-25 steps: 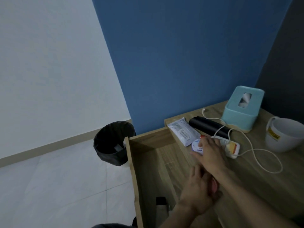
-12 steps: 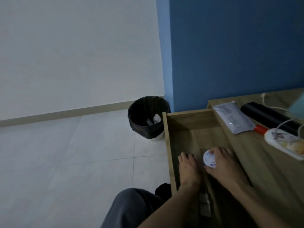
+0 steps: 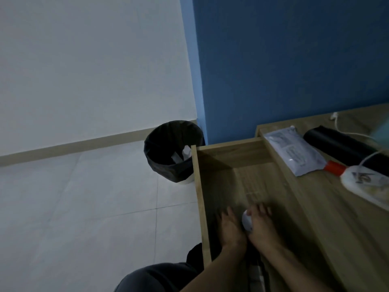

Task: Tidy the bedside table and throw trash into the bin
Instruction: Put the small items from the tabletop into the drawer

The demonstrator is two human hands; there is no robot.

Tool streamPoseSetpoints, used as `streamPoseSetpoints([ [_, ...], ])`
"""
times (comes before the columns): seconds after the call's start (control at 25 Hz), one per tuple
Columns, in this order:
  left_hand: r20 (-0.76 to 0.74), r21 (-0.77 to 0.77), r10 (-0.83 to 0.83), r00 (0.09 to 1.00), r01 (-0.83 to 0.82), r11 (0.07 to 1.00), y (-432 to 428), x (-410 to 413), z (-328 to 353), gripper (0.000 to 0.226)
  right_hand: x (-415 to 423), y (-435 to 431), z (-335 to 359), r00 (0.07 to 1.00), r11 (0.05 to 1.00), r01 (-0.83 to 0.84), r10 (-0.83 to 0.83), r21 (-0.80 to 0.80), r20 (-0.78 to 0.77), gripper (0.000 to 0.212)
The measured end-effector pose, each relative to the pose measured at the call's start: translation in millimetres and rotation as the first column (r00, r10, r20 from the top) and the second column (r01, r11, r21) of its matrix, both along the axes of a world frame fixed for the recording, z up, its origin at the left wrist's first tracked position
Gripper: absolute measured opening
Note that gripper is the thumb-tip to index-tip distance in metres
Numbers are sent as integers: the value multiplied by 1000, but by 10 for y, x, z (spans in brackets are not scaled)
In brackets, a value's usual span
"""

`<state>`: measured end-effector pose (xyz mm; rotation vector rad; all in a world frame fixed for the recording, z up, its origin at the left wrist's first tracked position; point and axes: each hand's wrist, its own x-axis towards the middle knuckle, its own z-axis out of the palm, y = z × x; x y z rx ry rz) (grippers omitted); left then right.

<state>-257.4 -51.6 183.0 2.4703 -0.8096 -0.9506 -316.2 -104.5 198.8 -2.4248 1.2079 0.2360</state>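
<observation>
Both my hands are down inside the open wooden drawer [image 3: 197, 186] of the bedside table [image 3: 328, 207]. My right hand [image 3: 262, 226] holds a small round white tin [image 3: 246, 222] low in the drawer. My left hand [image 3: 230, 228] lies flat beside it, fingers apart, touching the drawer bottom. On the tabletop lie a white flat packet [image 3: 294, 150], a black roll [image 3: 345, 146], a white tube with a red cap [image 3: 364, 182] and a white cable [image 3: 339, 125]. The black-lined bin [image 3: 168, 152] stands on the floor left of the drawer, with white scraps inside.
A blue wall rises behind the table and a white wall to the left. Pale floor tiles spread out left of the drawer. My dark-trousered knee [image 3: 155, 277] is at the bottom, against the drawer front. Something striped [image 3: 255, 275] lies in the drawer under my wrists.
My right hand picked the round tin off the tabletop and carried it down into the drawer. The left hand stayed in the drawer. The view swung left toward the bin.
</observation>
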Motion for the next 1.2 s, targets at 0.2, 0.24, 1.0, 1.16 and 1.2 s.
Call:
streamPoseSetpoints([
  [0.2, 61, -348, 43, 997, -19, 937, -17, -45, 367, 67, -175, -71, 548, 955, 978, 175, -198, 117, 222, 54],
  [0.24, 68, -481, 72, 995, -30, 876, -69, -93, 503, 62, -253, -101, 729, 925, 981, 174, -193, 86, 326, 45],
  [1.0, -405, -308, 280, 870, -418, 855, -1353, -190, 1190, 52, -1070, -1003, 1325, 973, 845, 185, -228, -501, -26, 46],
  [1.16, -507, -277, 266, 820, -448, 850, -1150, -167, 1272, 35, -971, -934, 1429, 956, 855, 134, -245, -501, -163, 32],
  [1.2, -542, -267, 257, 800, -454, 850, -1082, -161, 1304, 34, -934, -887, 1455, 954, 872, 87, -212, -483, -212, 29],
])
